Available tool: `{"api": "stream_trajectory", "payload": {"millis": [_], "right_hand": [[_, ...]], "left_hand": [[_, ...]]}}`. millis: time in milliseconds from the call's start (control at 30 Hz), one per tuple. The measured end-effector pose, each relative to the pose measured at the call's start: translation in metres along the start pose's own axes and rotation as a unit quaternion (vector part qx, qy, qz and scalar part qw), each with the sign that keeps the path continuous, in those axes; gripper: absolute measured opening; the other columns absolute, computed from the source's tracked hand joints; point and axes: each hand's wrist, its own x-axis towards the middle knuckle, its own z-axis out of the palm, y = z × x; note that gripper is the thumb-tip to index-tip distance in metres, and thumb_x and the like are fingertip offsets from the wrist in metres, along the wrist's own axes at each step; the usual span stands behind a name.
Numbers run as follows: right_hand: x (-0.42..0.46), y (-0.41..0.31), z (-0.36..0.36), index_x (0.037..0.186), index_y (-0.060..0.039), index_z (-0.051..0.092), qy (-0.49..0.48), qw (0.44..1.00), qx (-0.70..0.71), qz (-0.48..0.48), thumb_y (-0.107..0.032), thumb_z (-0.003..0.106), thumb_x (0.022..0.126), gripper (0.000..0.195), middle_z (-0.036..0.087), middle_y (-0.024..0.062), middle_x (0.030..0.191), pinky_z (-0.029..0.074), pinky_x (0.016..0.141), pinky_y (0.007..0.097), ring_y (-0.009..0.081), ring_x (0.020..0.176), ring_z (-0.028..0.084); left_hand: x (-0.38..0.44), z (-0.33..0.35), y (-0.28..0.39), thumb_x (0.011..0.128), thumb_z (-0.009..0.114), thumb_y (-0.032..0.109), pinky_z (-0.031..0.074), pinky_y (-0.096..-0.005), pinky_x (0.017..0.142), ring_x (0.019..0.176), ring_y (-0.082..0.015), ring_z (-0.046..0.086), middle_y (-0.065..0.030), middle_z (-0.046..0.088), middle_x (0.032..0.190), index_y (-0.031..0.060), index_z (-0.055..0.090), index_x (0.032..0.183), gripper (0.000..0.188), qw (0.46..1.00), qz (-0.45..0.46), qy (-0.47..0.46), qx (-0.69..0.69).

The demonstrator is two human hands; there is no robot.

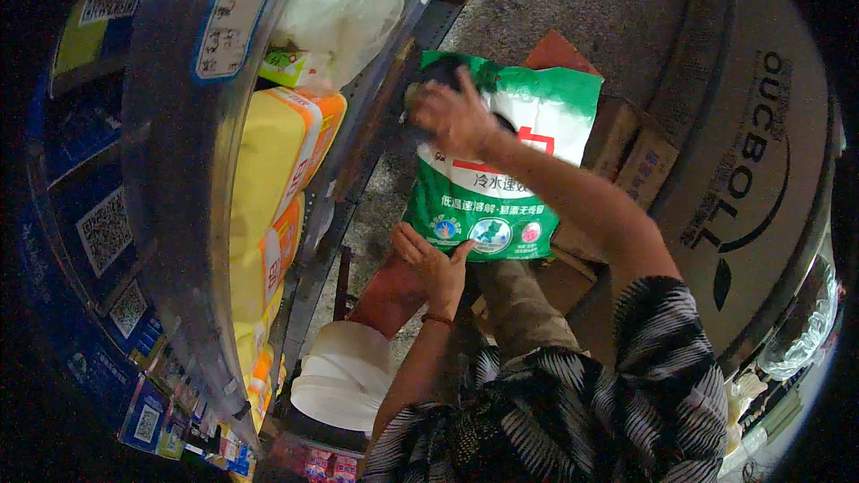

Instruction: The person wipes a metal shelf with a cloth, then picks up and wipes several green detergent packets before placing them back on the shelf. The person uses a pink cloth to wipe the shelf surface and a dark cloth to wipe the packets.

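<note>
A green-and-white plastic bag [570,107] of laundry powder, bearing printed writing, stands before me, its face tilted up. My left hand [433,268] grips its lower left edge, thumb on the front and fingers along the corner. Over the bag's upper left part is my right hand [453,114], blurred by motion. Under and around that hand shows a dark, soft item [446,70], apparently a cloth, pressed against the bag's face. The hand hides much of it. A trousered leg [523,295] shows just below the bag.
On the left, a metal shelf [376,121] holds yellow-and-orange packs [275,154] and a white plastic bag [342,7]. A white bucket [345,369] stands lower left. Cardboard boxes [604,141] sit behind the green bag; a large printed carton [731,168] rises at right.
</note>
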Motion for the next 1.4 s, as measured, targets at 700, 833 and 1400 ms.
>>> {"api": "stream_trajectory", "payload": {"millis": [700,833,1400], "right_hand": [[-0.026,-0.037,0.01,0.121,-0.0195,0.054,-0.026,0.994,0.001,-0.106,-0.057,0.042,0.083,0.055,0.048,0.0079,0.131,0.009,0.103,0.0668,0.0285,0.128,0.036],[0.038,0.051,0.003,0.113,-0.0222,0.061,-0.148,0.983,-0.078,0.076,-0.066,0.048,0.077,0.058,0.06,0.0092,0.112,0.033,0.089,0.0662,0.0315,0.115,0.05],[-0.168,-0.142,-0.02,0.123,-0.0217,0.052,0.023,0.968,0.188,0.166,-0.032,0.062,0.073,0.052,0.038,0.0003,0.141,0.03,0.095,0.0525,0.0248,0.122,0.039]], "left_hand": [[0.001,0.008,-0.003,0.064,0.076,0.048,0.014,-0.0498,0.11,0.134,-0.0431,0.01,-0.0292,0.011,0.144,-0.0105,0.008,0.138,0.117,1.0,-0.019,-0.007,-0.017],[0.001,0.001,-0.001,0.064,0.074,0.053,0.018,-0.0477,0.11,0.133,-0.0432,0.017,-0.0319,0.016,0.142,-0.011,0.008,0.138,0.117,0.998,0.031,0.021,0.044],[0.009,0.019,-0.073,0.072,0.07,0.03,0.026,-0.0482,0.105,0.126,-0.0388,0.033,-0.0224,0.029,0.14,0.0007,0.029,0.134,0.081,0.965,0.251,0.021,0.075]]}}
